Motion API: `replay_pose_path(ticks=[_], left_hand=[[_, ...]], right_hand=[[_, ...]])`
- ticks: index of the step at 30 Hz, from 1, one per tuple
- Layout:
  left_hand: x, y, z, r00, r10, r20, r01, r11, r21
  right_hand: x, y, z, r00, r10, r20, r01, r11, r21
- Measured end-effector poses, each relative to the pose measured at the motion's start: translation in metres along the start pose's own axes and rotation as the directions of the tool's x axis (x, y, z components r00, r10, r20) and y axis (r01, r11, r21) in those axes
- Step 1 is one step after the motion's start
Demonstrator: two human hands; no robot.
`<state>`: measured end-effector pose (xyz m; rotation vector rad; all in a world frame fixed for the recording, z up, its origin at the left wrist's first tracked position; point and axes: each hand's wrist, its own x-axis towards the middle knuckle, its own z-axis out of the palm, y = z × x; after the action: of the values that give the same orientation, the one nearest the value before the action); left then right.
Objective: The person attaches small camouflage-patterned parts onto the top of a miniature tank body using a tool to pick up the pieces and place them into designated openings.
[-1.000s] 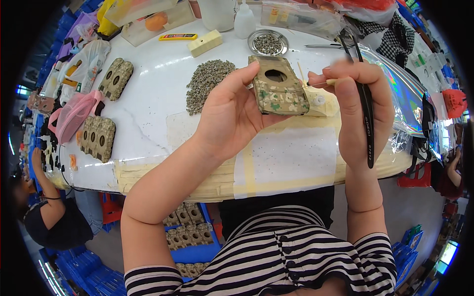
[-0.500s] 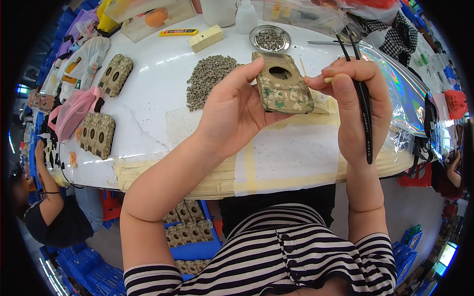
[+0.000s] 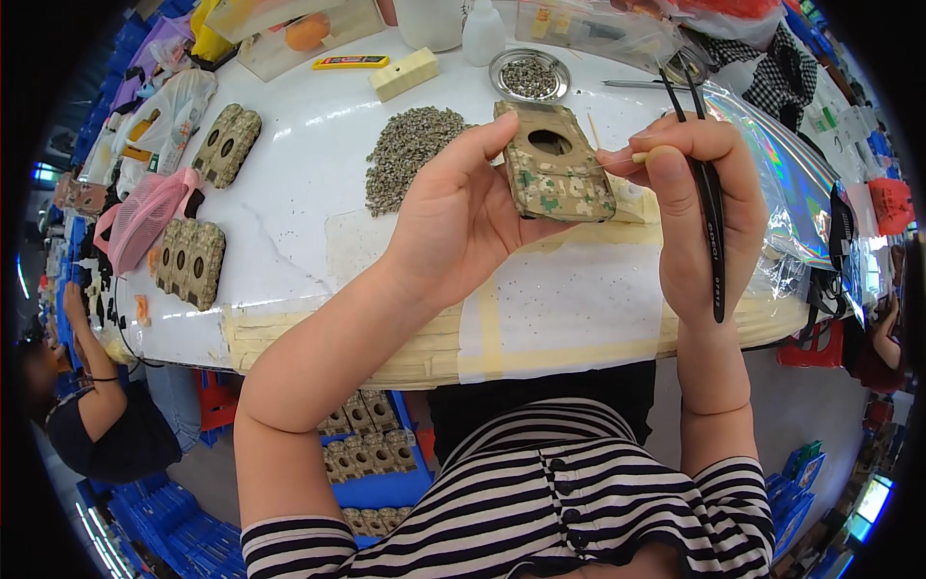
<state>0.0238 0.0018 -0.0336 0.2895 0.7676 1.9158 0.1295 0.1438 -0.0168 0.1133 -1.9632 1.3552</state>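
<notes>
My left hand (image 3: 463, 207) is closed round a camouflage-patterned case (image 3: 559, 183) with an oval hole, thumb on its left edge and fingers underneath. At the case's right edge, my right hand (image 3: 709, 198) pinches a thin pale stick (image 3: 637, 157) between thumb and forefinger, its fine tip touching or almost touching the case. Black tweezers (image 3: 712, 212) are tucked in the same hand, their points up and apart, with nothing between them. Left of the case lies a heap of small metallic pieces (image 3: 410, 159). A round metal dish (image 3: 529, 75) beyond it holds more of them.
Camouflage cases (image 3: 191, 262) lie at the table's left beside a pink mesh pouch (image 3: 145, 222). A cream block (image 3: 403, 75), a yellow cutter (image 3: 349, 63) and a white bottle (image 3: 483, 34) stand at the back. Shiny plastic film (image 3: 791, 183) covers the right side. Blue trays of cases (image 3: 371, 458) sit below the table.
Hardly anything differs. The case and both hands have shifted very slightly, and the tweezers stay in my right hand. At far left, another person's arm has moved a little.
</notes>
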Motion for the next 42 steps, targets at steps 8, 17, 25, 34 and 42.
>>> replay_pose_path(ticks=[8, 17, 25, 34, 42], left_hand=[[0.000, 0.000, 0.001, 1.000, -0.003, -0.010, 0.003, 1.000, 0.004], [0.002, 0.002, -0.001, 0.999, 0.039, -0.001, -0.039, 0.999, 0.021], [0.006, 0.003, -0.004, 0.998, 0.064, -0.002, -0.063, 0.997, 0.032], [0.006, 0.002, -0.007, 0.995, 0.104, 0.007, -0.104, 0.994, 0.033], [0.006, 0.001, -0.008, 0.994, 0.111, -0.004, -0.111, 0.992, 0.057]], right_hand=[[-0.001, -0.002, 0.001, 0.997, 0.074, -0.036, -0.070, 0.993, 0.094], [-0.010, 0.003, -0.035, 0.985, -0.135, -0.108, 0.069, 0.879, -0.471], [-0.016, 0.011, -0.034, 0.979, -0.191, 0.076, 0.184, 0.644, -0.743], [-0.043, 0.004, -0.055, 0.999, -0.025, -0.034, 0.000, 0.813, -0.582], [-0.099, -0.009, -0.054, 0.958, 0.282, -0.043, -0.284, 0.926, -0.248]])
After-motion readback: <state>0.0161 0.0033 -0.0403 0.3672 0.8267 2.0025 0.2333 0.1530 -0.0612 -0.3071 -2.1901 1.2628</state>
